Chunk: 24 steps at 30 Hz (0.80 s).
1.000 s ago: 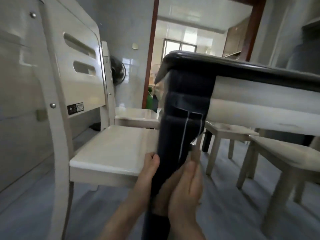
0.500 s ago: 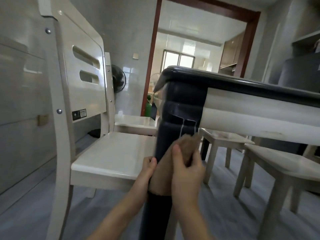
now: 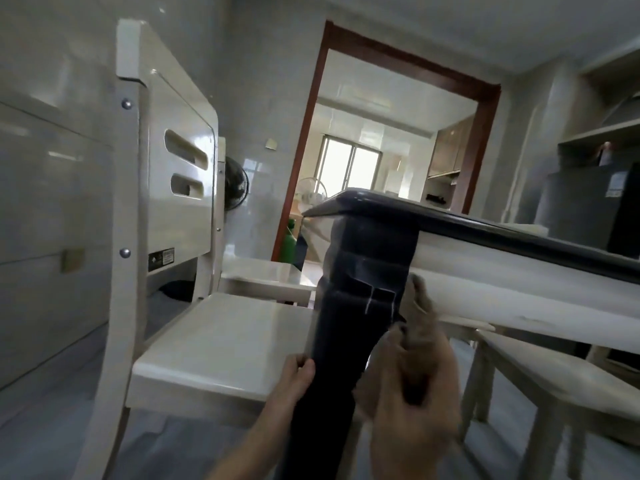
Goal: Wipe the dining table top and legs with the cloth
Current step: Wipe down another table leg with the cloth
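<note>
The dining table has a dark top edge (image 3: 485, 225) and a white apron, seen from low down. Its dark corner leg (image 3: 349, 323) runs down the middle of the view. My left hand (image 3: 294, 379) grips the leg's left side. My right hand (image 3: 412, 393) holds a brownish cloth (image 3: 420, 306) against the leg's right side, just under the apron. The cloth's upper end sticks up past my fingers. The foot of the leg is out of view.
A white chair (image 3: 214, 337) stands close on the left, its seat touching the leg. A second white chair (image 3: 263, 275) stands behind it and a white stool (image 3: 554, 372) on the right. A black fan (image 3: 235, 185), a doorway and grey floor lie beyond.
My right hand has slid the cloth up the leg and round to its right side. The view has dropped and tilted up.
</note>
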Motion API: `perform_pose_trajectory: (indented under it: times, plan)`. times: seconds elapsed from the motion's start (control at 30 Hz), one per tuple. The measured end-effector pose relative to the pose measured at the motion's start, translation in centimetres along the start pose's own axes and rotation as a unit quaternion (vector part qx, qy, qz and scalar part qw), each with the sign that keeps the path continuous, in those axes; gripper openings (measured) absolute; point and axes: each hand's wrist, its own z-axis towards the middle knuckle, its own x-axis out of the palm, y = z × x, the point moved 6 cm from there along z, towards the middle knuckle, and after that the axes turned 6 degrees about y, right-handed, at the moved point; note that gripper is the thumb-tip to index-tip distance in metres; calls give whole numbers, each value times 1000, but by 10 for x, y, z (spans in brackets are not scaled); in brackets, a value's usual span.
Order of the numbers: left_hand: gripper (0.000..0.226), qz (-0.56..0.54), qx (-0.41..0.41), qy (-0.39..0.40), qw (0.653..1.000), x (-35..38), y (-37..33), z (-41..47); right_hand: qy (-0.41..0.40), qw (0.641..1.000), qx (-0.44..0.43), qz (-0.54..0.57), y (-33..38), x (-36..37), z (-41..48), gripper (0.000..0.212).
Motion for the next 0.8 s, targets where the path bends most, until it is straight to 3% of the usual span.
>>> perform_pose_trajectory:
  times: [0.13,0.3,0.37,0.43,0.53,0.7,0.8]
  plan:
    - [50,18,1,-4,1000,1,3,7,178,968,-159,-74,-5,37,54,51]
    - [42,10,6,-20,1000,1,11,6,311,859,-379,-149,-13,50,62,49]
    - [45,12,10,-13,1000,1,11,7,324,844,-389,-177,-39,22,54,49]
    - [46,18,2,-20,1000,2,9,6,324,854,-365,-179,-51,4,53,47]
    - [49,19,9,-21,1000,4,3,4,316,856,-380,-151,-27,32,55,43]
    - [50,-8,-15,-27,1000,0,10,6,380,780,-464,-179,-9,52,61,45]
    - [51,6,-12,-8,1000,0,4,2,376,813,-409,-175,-23,30,81,42]
